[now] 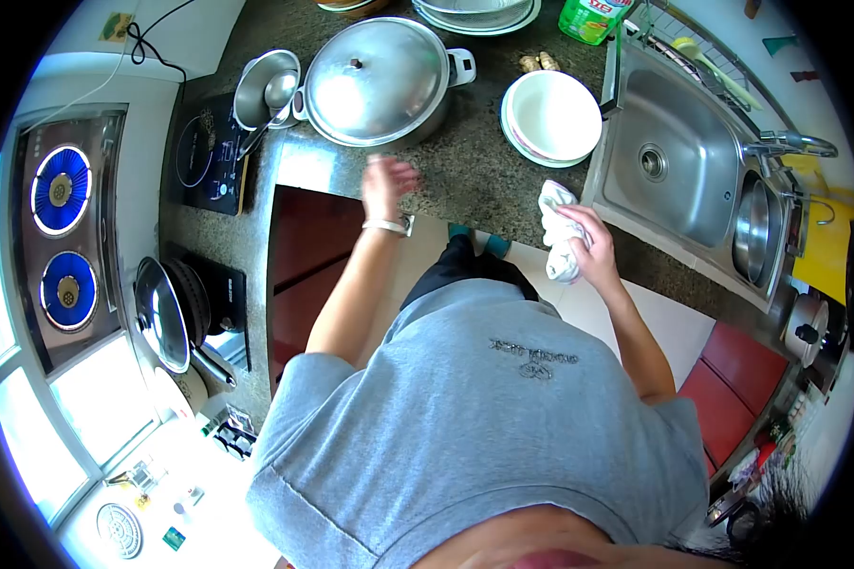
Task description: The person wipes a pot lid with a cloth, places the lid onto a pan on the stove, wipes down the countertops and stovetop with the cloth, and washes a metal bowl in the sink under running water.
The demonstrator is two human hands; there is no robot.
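Note:
My right hand [593, 248] grips a bunched white cloth [562, 230] in front of the counter's edge, below a stack of white bowls [555, 116]. At the counter's front edge is my left hand [387, 182], with nothing in it and its fingers loosely apart, slightly blurred. A band with a watch circles that wrist. Nearest to the left hand stands a large silver pot [378, 81] with its lid on. To the pot's left, a metal bowl [267, 88] with a ladle [280, 91] in it sits by the induction cooktop.
On the right is a steel sink [669, 152] with a faucet [792, 144] and a metal basin [751, 228]. Ginger [539, 63] and a green bottle [590, 19] stand behind the bowls. A lidded pan [166, 313] rests at left, its handle [213, 365] sticking out.

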